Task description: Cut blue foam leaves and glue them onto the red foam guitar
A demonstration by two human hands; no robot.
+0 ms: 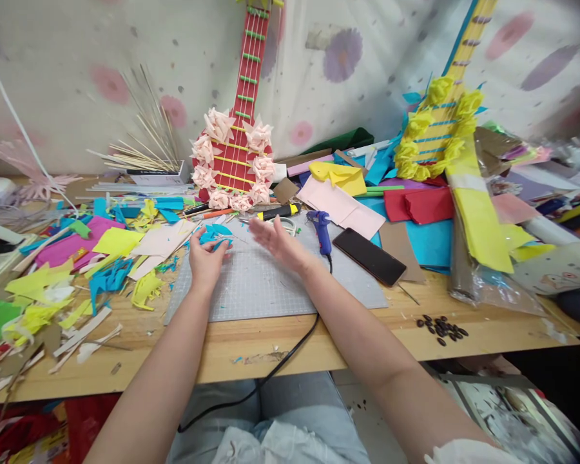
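Note:
My left hand is closed on a small bunch of blue paper pieces, held above the left part of the grey cutting mat. Flat and with fingers stretched out, my right hand hovers over the middle of the mat, holding nothing. Beyond its fingertips lies a yellow-and-black tool handle. To the right of that hand rests a blue glue gun, its black cord running off the table's front edge. A dark phone lies at the mat's right side.
A red paper guitar with pink flowers and a yellow one lean at the back. Paper scraps cover the left. Folded coloured paper and plastic-wrapped yellow paper crowd the right. Dark seeds lie near the front edge.

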